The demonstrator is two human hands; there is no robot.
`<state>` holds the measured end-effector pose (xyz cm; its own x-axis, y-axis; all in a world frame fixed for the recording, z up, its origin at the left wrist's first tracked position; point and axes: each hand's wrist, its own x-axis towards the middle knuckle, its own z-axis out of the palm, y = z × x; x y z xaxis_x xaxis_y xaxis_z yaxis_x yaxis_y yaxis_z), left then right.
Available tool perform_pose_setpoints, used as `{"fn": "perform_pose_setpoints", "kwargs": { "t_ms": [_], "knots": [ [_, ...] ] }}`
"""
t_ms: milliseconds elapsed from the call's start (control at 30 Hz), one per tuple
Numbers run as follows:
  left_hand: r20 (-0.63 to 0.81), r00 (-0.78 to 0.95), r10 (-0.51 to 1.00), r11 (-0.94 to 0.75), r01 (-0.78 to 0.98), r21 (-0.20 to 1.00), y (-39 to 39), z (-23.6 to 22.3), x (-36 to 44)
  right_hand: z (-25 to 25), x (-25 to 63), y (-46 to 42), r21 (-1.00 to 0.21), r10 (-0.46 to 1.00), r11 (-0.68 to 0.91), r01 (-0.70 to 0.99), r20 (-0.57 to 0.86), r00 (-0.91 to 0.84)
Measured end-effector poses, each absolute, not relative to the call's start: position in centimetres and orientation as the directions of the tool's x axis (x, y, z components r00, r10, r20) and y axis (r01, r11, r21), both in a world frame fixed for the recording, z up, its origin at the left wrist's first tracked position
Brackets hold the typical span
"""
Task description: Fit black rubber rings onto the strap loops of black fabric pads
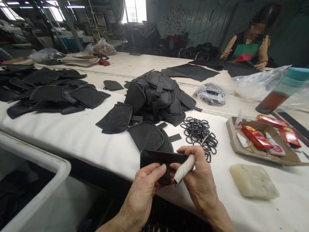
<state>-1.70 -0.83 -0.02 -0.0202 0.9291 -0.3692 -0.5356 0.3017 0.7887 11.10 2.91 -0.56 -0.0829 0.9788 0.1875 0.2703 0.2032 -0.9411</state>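
At the table's front edge my left hand is closed on a black fabric piece, thumb on top near a small dark strap or loop. My right hand pinches the right end of the same piece. Across its palm lies a white-wrapped handle; a thin metal tip seems to stick out beyond the fingers, but its kind is unclear. Just past my right hand lies a heap of black metal rings. Black stitched pieces with straps lie right behind the held one.
Piles of black pieces lie at the middle and left. On the right are a cardboard tray with red boxes, a waxy block and a blue-lidded bottle. A white bin stands front left. A co-worker is across the table.
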Motion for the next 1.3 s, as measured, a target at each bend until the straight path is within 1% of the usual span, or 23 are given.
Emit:
{"fn": "perform_pose_setpoints", "kwargs": {
  "t_ms": [133,333,500,667,800,967,1133,1233,1300],
  "knots": [
    [-0.358,0.019,0.934,0.31,-0.545,0.779,-1.0,-0.1,-1.8,-0.8,11.1,2.9,-0.909,0.974,0.227,0.351,0.218,-0.066],
    [-0.346,0.066,0.936,0.328,-0.519,0.789,-0.9,0.1,-2.2,-0.8,11.2,2.9,-0.895,0.975,0.219,0.39,0.212,-0.061],
    [-0.365,0.103,0.925,0.363,-0.525,0.77,-0.4,0.2,-2.5,-0.7,11.1,3.2,-0.899,0.982,0.188,0.395,0.179,-0.058],
    [-0.403,0.139,0.905,0.405,-0.576,0.71,-0.2,0.2,-2.7,-0.8,11.3,3.4,-0.9,0.978,0.21,0.381,0.196,-0.076],
    [-0.422,0.153,0.894,0.427,-0.581,0.693,-0.2,0.2,-2.7,-0.9,11.3,3.5,-0.901,0.974,0.226,0.37,0.211,-0.081],
    [-0.394,0.147,0.907,0.403,-0.57,0.716,-0.2,0.0,-2.7,-0.8,11.4,3.4,-0.896,0.974,0.225,0.382,0.204,-0.094],
    [-0.366,0.14,0.92,0.384,-0.515,0.767,-0.2,0.0,-2.8,-0.8,11.3,3.4,-0.887,0.976,0.218,0.407,0.194,-0.099],
    [-0.37,0.141,0.919,0.39,-0.48,0.786,-0.1,0.1,-2.9,-0.7,11.3,3.6,-0.882,0.976,0.217,0.417,0.189,-0.107],
    [-0.392,0.124,0.911,0.401,-0.484,0.778,0.1,0.2,-2.9,-0.3,11.5,3.7,-0.886,0.972,0.233,0.4,0.207,-0.107]
  ]
}}
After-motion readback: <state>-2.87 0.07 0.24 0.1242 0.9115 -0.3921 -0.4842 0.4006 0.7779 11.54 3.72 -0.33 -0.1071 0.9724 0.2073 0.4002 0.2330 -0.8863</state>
